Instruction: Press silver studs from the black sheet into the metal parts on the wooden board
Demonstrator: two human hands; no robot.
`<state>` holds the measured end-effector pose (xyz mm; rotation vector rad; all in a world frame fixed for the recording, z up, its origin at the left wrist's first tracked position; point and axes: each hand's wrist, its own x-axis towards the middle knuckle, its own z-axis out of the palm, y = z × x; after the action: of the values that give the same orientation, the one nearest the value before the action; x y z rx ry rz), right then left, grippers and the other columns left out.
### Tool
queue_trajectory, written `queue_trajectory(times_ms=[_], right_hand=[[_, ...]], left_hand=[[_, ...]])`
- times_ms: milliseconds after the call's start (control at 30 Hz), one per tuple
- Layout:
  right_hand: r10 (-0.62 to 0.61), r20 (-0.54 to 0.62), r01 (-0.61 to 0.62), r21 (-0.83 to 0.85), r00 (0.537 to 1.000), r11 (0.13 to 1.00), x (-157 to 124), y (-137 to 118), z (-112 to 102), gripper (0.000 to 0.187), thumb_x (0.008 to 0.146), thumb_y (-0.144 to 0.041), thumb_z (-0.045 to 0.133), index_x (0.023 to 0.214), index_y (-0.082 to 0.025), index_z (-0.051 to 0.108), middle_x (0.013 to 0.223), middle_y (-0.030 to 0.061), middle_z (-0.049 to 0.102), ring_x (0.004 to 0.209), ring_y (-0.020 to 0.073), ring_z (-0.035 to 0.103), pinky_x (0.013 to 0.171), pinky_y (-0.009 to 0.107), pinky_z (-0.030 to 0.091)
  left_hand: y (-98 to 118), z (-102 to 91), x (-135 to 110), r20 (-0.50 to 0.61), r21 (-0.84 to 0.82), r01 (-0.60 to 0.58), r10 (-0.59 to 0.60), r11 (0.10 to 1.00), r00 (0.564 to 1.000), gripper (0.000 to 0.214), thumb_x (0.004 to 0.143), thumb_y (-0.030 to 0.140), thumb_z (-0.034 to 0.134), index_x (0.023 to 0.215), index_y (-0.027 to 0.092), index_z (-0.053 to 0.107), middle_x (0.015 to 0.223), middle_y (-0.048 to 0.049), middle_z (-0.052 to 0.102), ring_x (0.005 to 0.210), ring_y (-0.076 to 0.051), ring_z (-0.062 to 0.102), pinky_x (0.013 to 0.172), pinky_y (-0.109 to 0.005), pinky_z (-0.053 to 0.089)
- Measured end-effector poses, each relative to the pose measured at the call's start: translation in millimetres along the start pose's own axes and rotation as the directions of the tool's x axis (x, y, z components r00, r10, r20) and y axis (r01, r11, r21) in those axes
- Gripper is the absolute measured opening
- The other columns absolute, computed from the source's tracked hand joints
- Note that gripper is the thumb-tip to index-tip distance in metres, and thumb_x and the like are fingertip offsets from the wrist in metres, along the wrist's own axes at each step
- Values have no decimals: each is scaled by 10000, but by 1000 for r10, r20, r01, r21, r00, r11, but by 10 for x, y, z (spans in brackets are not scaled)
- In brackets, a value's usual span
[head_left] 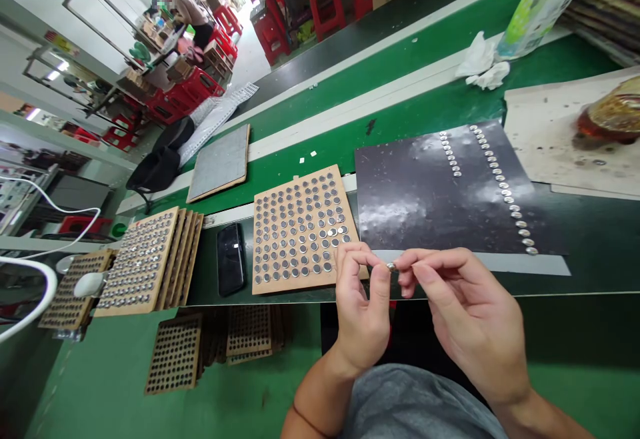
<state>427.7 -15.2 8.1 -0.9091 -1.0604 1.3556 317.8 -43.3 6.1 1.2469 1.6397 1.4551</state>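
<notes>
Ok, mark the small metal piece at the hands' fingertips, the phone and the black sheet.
Small metal piece [391,267]: head view, its visible middle.
Phone [231,259]: head view, its dark screen.
Black sheet [405,189]: head view, a bare stretch.

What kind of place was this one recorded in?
Probably a small factory or assembly workshop: a long green workbench, a board with rows of small round metal pieces, and another person seated at a cluttered table further back.

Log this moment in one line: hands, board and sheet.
left hand: pinching small metal piece; right hand: at same piece, grip unclear; board: round pieces in rows; dark sheet: two rows of metal pieces
</notes>
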Motion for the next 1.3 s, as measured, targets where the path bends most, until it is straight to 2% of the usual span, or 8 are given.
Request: queue_trajectory(times_ms=[433,567,767,900,1033,1133,1200,1300], right_hand=[[5,-13,-5,6,1000,1000,0,39,-31,118,972,-334,640,936,-224,657,948,24,717,722,99,675,674,187,611],[27,83,-30,37,996,999,0,63,-50,94,975,-335,635,1011,-256,672,964,6,669,683,81,642,619,171,583],[56,156,-54,-14,986,998,24,85,-52,154,965,-291,650,828,-219,651,822,-18,587,592,53,551,540,152,499],[115,196,-129,60,974,990,25,100,-103,185,1005,-345,582,884,-232,665,802,-8,587,619,77,576,555,175,516],[-97,126,106,-70,987,992,1,72,-100,133,993,-336,594,1068,-245,654,1052,48,622,777,112,627,677,225,573],[-292,111,312,-342,950,886,-22,57,-55,49,943,-185,640,972,-223,626,1059,43,609,895,124,626,753,221,555],[-358,124,374,-453,926,809,-33,61,-27,85,938,-130,618,927,-213,605,1008,35,612,957,132,626,778,217,541],[-367,124,380,-474,922,794,-43,83,-6,92,949,-119,595,933,-209,584,979,25,614,922,115,635,739,190,542]], left_hand=[[-18,-27,7,56,-46,-102,104,994,993,228,1019,377,502,868,211,537,895,-32,477,874,-177,517,806,-312,436],[-28,-29,19,68,-54,-119,122,991,990,198,1018,347,514,872,218,544,907,-26,476,867,-165,511,800,-299,431],[-54,-33,19,89,-51,-138,143,989,986,157,1012,318,522,889,224,543,928,-26,475,890,-169,505,819,-302,428],[-64,-26,28,120,-107,-83,95,991,988,192,1023,334,501,872,217,525,917,-22,462,888,-161,499,823,-294,422],[-54,-8,18,91,-99,-48,58,994,994,211,1029,345,486,868,214,519,913,-22,460,892,-164,497,833,-303,416],[-38,0,-4,43,-42,-38,40,998,998,201,1022,355,500,880,215,530,925,-28,476,914,-177,504,842,-320,413],[-26,4,-18,9,-11,-33,33,999,999,209,1018,359,507,871,214,538,926,-31,488,920,-184,508,845,-329,412],[-12,11,-29,-17,-1,-27,27,1000,999,230,1017,366,509,850,211,541,911,-32,494,909,-185,510,835,-332,413]])
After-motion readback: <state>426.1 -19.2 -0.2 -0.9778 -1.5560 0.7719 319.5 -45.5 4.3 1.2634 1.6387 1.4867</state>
